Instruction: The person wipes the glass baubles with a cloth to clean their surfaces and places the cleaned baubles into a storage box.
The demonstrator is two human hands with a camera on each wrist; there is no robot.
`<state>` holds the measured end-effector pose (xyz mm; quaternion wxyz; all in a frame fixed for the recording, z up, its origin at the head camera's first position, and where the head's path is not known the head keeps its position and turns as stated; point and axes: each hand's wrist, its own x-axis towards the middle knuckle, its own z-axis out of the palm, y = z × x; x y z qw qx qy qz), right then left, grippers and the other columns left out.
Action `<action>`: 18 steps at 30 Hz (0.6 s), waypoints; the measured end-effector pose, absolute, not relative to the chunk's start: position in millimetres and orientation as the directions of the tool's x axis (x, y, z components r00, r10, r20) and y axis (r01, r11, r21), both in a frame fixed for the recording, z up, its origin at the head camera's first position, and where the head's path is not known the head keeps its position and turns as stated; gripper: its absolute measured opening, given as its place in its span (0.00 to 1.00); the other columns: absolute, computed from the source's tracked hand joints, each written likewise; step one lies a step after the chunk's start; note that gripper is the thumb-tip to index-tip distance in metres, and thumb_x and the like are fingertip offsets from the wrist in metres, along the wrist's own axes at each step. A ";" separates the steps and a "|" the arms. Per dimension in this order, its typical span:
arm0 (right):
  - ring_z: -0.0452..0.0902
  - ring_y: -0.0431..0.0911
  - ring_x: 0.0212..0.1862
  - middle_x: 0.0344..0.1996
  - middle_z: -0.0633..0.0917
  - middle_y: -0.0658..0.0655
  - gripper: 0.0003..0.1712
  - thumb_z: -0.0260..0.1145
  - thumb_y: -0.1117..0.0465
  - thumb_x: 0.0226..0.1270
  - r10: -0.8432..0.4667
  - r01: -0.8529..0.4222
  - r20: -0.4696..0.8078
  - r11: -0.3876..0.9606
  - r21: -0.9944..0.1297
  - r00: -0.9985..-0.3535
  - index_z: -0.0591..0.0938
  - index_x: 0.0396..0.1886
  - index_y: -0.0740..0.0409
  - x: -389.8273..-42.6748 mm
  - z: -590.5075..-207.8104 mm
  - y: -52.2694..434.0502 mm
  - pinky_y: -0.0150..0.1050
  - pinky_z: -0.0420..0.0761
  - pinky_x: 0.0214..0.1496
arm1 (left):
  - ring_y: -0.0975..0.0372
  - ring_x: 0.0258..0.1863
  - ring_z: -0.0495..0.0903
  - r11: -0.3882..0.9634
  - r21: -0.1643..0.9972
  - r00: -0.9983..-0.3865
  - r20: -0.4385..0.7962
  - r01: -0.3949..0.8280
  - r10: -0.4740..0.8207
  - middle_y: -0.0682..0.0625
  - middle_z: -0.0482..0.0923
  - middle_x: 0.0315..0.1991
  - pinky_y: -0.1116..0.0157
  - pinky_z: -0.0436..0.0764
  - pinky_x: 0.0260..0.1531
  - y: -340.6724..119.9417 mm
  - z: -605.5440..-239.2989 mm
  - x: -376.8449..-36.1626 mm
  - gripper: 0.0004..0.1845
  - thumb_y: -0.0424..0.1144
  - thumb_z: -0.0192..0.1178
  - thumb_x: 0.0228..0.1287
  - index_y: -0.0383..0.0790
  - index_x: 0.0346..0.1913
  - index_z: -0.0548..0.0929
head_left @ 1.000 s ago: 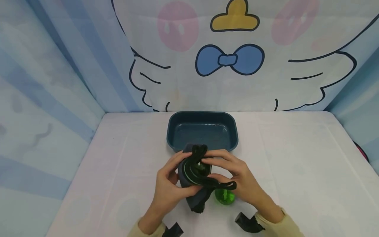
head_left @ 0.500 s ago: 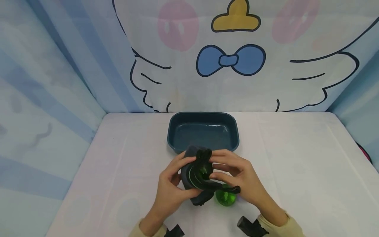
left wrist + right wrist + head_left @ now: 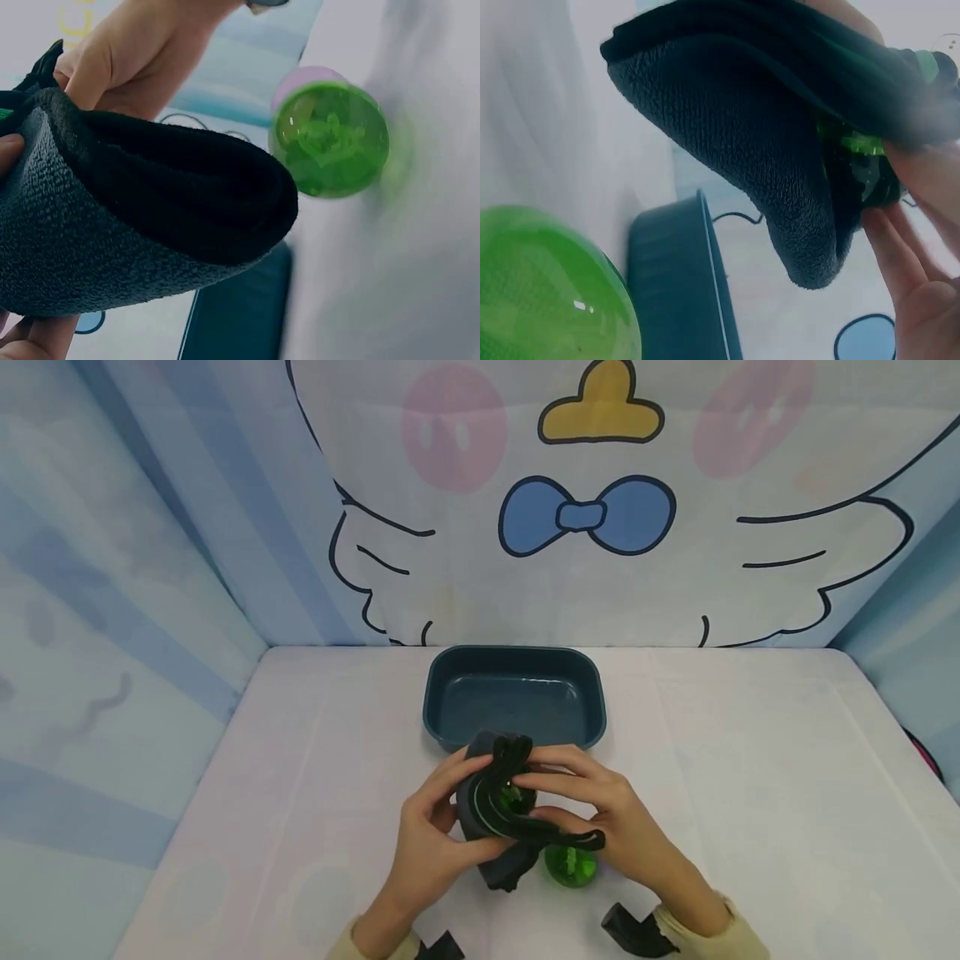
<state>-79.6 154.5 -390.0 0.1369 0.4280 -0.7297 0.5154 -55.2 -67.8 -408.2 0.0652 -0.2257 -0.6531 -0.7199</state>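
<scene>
Both hands are working a dark sock over a green ball.
Left hand is gripping the sock at 9 o'clock, right hand is pinching its cuff; better holding the opening wide.

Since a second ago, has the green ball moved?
No: the green ball sits on the table, equally far below the tray.

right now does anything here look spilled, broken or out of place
Nothing stands out. Both hands, left hand and right hand, hold a dark sock above the table. A green ball lies on the table just beneath them, and the dark blue tray sits upright behind. No spill or damage shows.
</scene>
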 end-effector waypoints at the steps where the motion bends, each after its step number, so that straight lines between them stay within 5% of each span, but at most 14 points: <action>1: 0.74 0.45 0.63 0.60 0.79 0.58 0.24 0.71 0.67 0.62 -0.477 -0.751 0.627 0.118 -0.649 -0.616 0.82 0.59 0.57 -79.0 -390.9 153.9 0.32 0.78 0.63 | 0.55 0.64 0.74 -0.134 0.911 -0.889 0.411 0.391 0.203 0.41 0.70 0.67 0.63 0.82 0.56 -68.2 -408.4 -55.4 0.38 0.20 0.74 0.46 0.35 0.65 0.76; 6: 0.75 0.45 0.64 0.61 0.79 0.60 0.29 0.69 0.76 0.58 -0.449 -0.593 0.494 0.104 -0.799 -0.744 0.80 0.61 0.61 -75.4 -391.0 151.8 0.37 0.81 0.61 | 0.56 0.63 0.75 -0.097 0.908 -0.883 0.419 0.408 0.211 0.42 0.69 0.68 0.64 0.82 0.56 -67.5 -409.3 -56.8 0.38 0.22 0.74 0.47 0.37 0.65 0.75; 11: 0.79 0.42 0.59 0.60 0.79 0.61 0.25 0.66 0.71 0.65 -0.391 -0.312 0.266 0.059 -0.948 -0.881 0.78 0.63 0.62 -68.5 -385.2 150.3 0.40 0.86 0.52 | 0.57 0.63 0.76 -0.093 0.902 -0.877 0.432 0.422 0.211 0.41 0.69 0.67 0.65 0.82 0.55 -65.6 -410.7 -56.5 0.38 0.22 0.75 0.47 0.36 0.65 0.75; 18: 0.79 0.41 0.59 0.59 0.81 0.61 0.26 0.69 0.71 0.63 -0.380 -0.337 0.278 0.096 -0.937 -0.882 0.79 0.62 0.61 -63.7 -377.4 150.6 0.40 0.85 0.53 | 0.58 0.63 0.76 -0.086 0.897 -0.875 0.443 0.434 0.198 0.41 0.70 0.67 0.65 0.85 0.51 -65.3 -412.4 -55.9 0.38 0.22 0.75 0.45 0.36 0.64 0.76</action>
